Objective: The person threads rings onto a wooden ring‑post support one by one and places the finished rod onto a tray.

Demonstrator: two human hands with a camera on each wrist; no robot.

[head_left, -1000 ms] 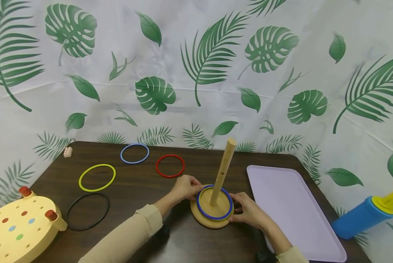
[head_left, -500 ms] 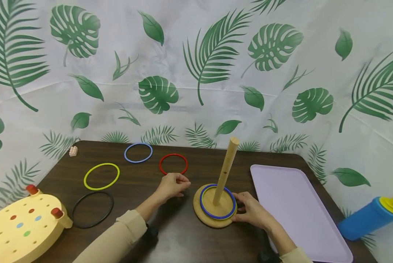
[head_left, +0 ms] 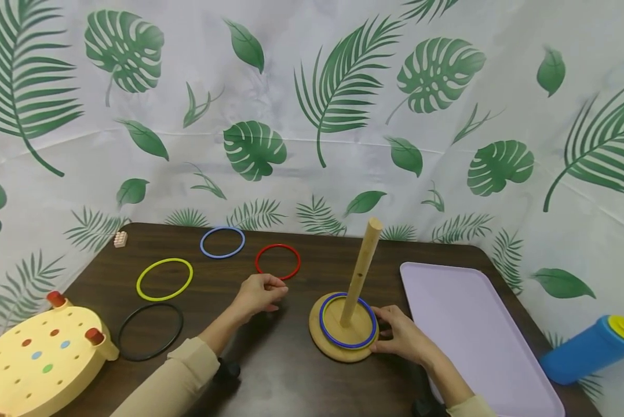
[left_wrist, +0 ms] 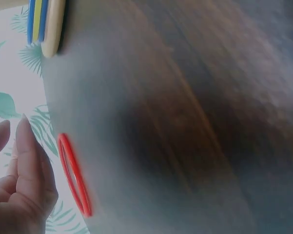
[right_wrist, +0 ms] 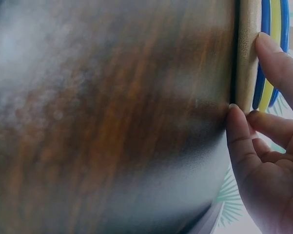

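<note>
In the head view a wooden ring-toss stand has a round base and an upright peg. Blue rings and a yellow ring lie stacked round the peg. My right hand holds the base's right edge, with the thumb by the rings and the fingertips at the rim. My left hand, its fingers loosely bent and with nothing in them, hovers left of the stand. Just beyond it lies a red ring, which the left wrist view shows beside the fingers.
A yellow ring, a black ring and a light blue ring lie on the left. Nearer stands a pale yellow dotted round board. A lilac tray and a blue cylinder are on the right.
My left hand has let go of the rings on the stand and moved left, to just in front of the red ring. The right hand has stayed at the base.
</note>
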